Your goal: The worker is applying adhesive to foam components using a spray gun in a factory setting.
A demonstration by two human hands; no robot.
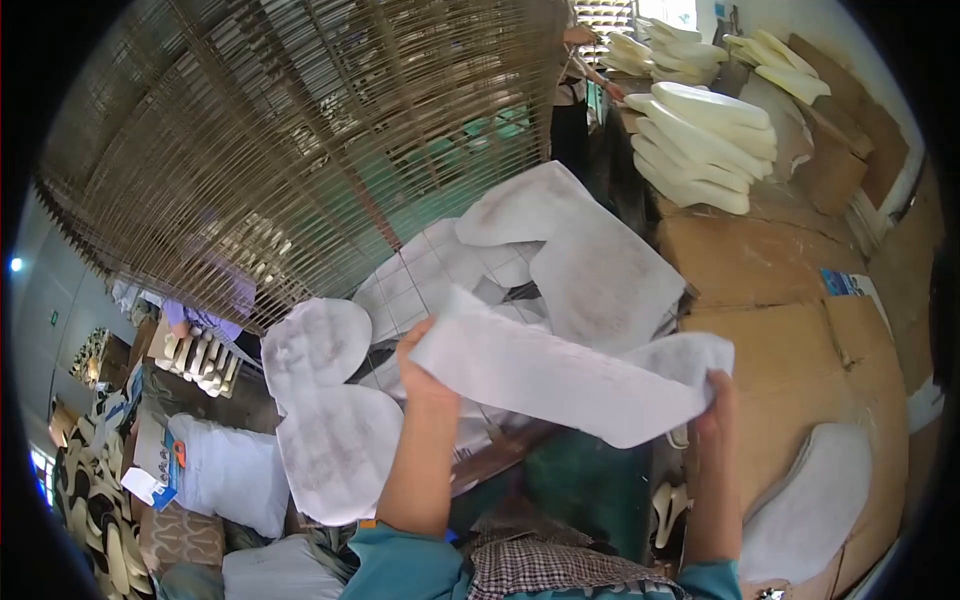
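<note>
Left hand (425,368), right hand (717,400): fingers partly hidden behind white pad (560,375) | Co-worker (572,115) near far left corner of cardboard (745,275): head cut off | Purple-clothed person (205,322), left edge of wire rack (375,215): partly obscured

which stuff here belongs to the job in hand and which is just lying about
Likely part of the job:
white soft piece, held by the left hand and right hand
similar white pieces beyond it
wire rack

Apparently just lying about:
white sack
blue-and-white box
stacked cream pieces
</note>
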